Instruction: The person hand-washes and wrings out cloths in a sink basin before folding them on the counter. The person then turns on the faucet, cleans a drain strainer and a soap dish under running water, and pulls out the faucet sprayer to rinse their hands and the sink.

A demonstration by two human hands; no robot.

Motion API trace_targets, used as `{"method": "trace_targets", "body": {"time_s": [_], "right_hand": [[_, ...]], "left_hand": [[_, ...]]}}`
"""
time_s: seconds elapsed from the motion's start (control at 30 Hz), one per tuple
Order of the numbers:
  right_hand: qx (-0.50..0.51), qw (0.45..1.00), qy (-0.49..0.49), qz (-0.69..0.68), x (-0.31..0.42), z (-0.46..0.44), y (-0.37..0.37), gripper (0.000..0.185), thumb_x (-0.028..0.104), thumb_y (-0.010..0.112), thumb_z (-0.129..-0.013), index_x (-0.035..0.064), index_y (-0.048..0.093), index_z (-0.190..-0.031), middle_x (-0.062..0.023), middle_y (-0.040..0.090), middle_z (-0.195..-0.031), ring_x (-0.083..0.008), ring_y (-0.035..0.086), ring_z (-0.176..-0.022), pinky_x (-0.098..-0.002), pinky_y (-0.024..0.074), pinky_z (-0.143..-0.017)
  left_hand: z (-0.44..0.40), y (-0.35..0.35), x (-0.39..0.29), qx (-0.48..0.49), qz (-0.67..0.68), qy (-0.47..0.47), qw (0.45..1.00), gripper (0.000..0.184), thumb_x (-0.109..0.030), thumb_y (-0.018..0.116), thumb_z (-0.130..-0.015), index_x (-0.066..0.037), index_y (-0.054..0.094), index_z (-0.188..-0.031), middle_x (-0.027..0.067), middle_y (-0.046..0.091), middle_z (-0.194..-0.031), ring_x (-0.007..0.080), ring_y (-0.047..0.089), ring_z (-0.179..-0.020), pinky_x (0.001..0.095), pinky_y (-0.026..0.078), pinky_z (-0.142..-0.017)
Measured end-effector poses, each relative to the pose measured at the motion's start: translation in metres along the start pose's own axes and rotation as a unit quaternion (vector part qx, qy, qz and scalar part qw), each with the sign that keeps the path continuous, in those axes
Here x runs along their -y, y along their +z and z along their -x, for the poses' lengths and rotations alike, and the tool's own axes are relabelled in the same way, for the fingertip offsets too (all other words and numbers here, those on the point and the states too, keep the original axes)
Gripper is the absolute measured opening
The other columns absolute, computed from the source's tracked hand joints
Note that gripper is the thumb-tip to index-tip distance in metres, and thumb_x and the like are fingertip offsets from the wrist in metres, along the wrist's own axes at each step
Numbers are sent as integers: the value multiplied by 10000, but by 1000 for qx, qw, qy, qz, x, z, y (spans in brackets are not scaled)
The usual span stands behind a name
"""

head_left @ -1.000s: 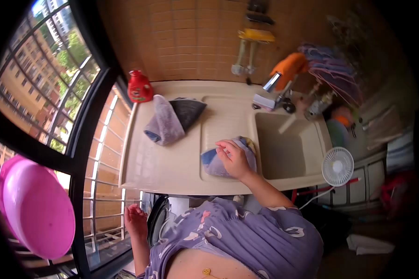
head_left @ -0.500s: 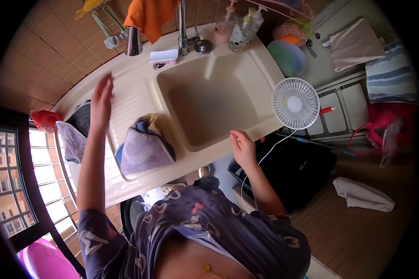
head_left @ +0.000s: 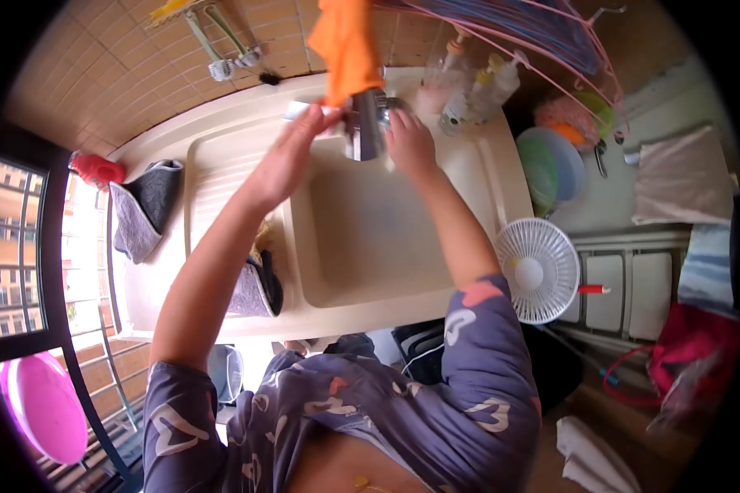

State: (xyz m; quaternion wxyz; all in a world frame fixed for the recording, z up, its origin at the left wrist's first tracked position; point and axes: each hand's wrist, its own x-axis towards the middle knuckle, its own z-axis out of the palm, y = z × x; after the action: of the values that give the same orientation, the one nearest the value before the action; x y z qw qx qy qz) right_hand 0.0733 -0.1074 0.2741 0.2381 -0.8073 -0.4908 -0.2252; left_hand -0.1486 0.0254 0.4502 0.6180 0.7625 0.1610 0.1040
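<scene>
My left hand [head_left: 284, 168] reaches up beside the chrome faucet spout [head_left: 363, 131], its fingers stretched out and slightly blurred. The fingertips are by the orange cloth [head_left: 347, 49] draped over the spout; whether they touch it I cannot tell. On the spout's other side, my right hand [head_left: 413, 149] has its fingers curled at the chrome faucet handle [head_left: 397, 105], which they partly hide. Below lies the beige sink basin [head_left: 370, 246]. A soap dish [head_left: 298, 110] shows partly behind my left fingers. My left forearm partly covers a folded grey rag [head_left: 253, 289].
Another grey rag [head_left: 145, 209] lies at the sink's left end, near a red bottle [head_left: 99, 170]. Pump bottles [head_left: 469, 99] stand behind the basin's right corner. A white fan [head_left: 538, 271] and a bowl [head_left: 555, 168] are to the right. Pink hangers [head_left: 580, 41] hang above.
Both hands have moved up to the faucet, the left from the drainboard and the right from the basin's front edge. The spout with the orange cloth has swung over the basin. My view has shifted.
</scene>
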Motion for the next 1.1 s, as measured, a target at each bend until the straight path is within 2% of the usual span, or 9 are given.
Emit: {"method": "trace_targets", "body": {"time_s": [0.13,0.33,0.47,0.5,0.6,0.7,0.77,0.87,1.1], "right_hand": [[57,992,-44,106,-20,-69,64,445,323,594,-902,71,543,-1264,-134,590,-1234,-297,524,-1175,-454,379,-1023],[269,951,94,119,-18,-106,66,573,548,500,-914,152,559,-1323,-79,563,-1334,-266,427,-1313,-496,278,-1070],[36,935,237,-263,-33,-58,101,452,434,495,-938,87,621,-1200,-124,569,-1298,-320,477,-1244,-460,361,-1028],[94,980,158,-72,0,-45,42,408,386,504,-941,63,634,-1155,-145,577,-1273,-339,500,-1209,-457,401,-999],[1,936,278,-218,22,54,37,335,293,544,-941,9,622,-1102,-215,641,-1066,-406,600,-999,-463,472,-880],[54,746,535,-393,67,168,36,365,290,583,-949,9,576,-1182,-155,666,-1060,-272,655,-916,-387,522,-813],[58,392,700,-594,122,177,-8,594,368,551,-968,51,328,-1418,-112,603,-1221,-235,615,-1050,-433,513,-869],[-48,187,547,-815,145,184,5,572,476,495,-978,207,293,-1440,-104,486,-1321,-230,520,-1181,-483,498,-923],[-74,195,539,-816,135,132,15,470,486,508,-958,147,486,-1283,-129,576,-1226,-229,602,-1056,-411,516,-822]], "left_hand": [[5,11,34,-5,210,-107,972,681,-580,224,-1004,-107,438,-1445,34,345,-1543,272,243,-1430,460,118,-1159],[6,61,134,-100,378,-334,858,481,-451,408,-998,-66,538,-1256,146,564,-1226,295,537,-1093,469,432,-947],[-9,113,147,-101,440,-371,812,392,-416,404,-1001,-63,550,-1088,121,578,-1052,289,561,-960,475,468,-871],[-15,126,160,-115,468,-371,794,351,-400,412,-999,-72,534,-1023,104,554,-977,282,556,-919,477,470,-854],[-26,153,186,-151,501,-390,757,300,-375,440,-985,-88,509,-933,76,509,-858,267,537,-835,486,473,-827],[-30,169,263,-157,598,-329,714,269,-387,524,-909,-127,508,-975,80,492,-921,287,505,-862,488,457,-806],[-19,166,212,-250,537,-375,713,332,-429,527,-895,-134,509,-1046,103,491,-1039,325,489,-949,516,449,-829],[-15,173,236,-291,583,-345,675,474,-473,460,-913,-72,472,-1165,193,437,-1230,413,459,-1108,602,378,-985],[-12,169,283,-178,624,-224,727,379,-314,464,-963,55,487,-1047,184,581,-1077,367,582,-971,480,504,-891]]}}
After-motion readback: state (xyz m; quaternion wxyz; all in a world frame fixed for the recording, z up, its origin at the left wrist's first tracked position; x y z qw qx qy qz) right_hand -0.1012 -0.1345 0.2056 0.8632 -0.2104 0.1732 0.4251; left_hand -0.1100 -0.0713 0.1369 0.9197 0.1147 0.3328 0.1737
